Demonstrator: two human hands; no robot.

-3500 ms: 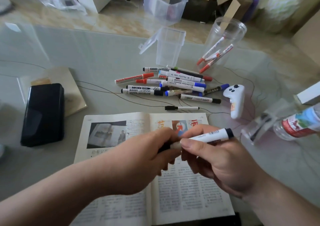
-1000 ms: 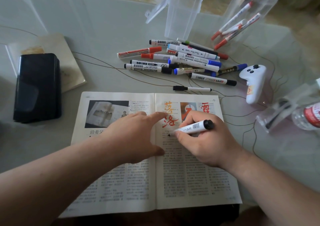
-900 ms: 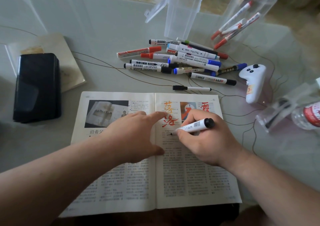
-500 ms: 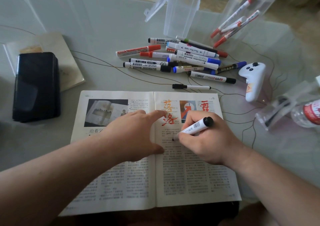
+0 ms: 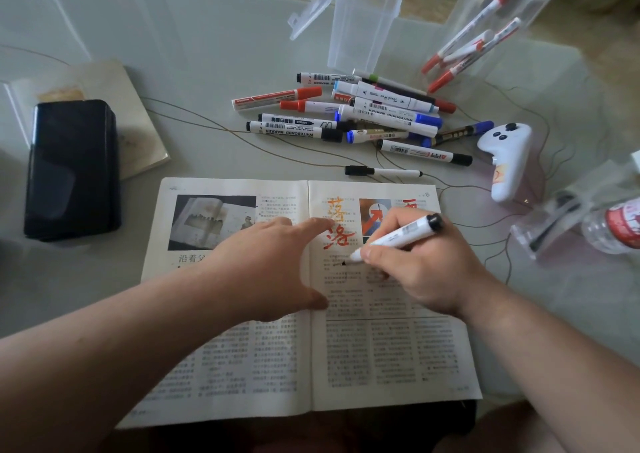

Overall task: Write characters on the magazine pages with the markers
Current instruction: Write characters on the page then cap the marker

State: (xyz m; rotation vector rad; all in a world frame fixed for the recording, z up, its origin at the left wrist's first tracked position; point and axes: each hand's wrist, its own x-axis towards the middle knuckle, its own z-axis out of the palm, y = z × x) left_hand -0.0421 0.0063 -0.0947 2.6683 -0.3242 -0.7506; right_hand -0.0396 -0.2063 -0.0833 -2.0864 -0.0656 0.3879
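Two hands work on an open magazine [image 5: 381,359] lying on a pale table [image 5: 207,54].

The left hand [image 5: 266,272] lies flat across the centre fold, fingers straight, pressing the pages down. The right hand [image 5: 422,272] pinches a white marker [image 5: 403,236], its black tip touching the right page just below red handwritten characters [image 5: 337,227]. Beyond the magazine lies a loose pile of markers [image 5: 346,120]; a black case [image 5: 72,172] sits to the left. Farthest back stands a clear plastic box [image 5: 360,19].
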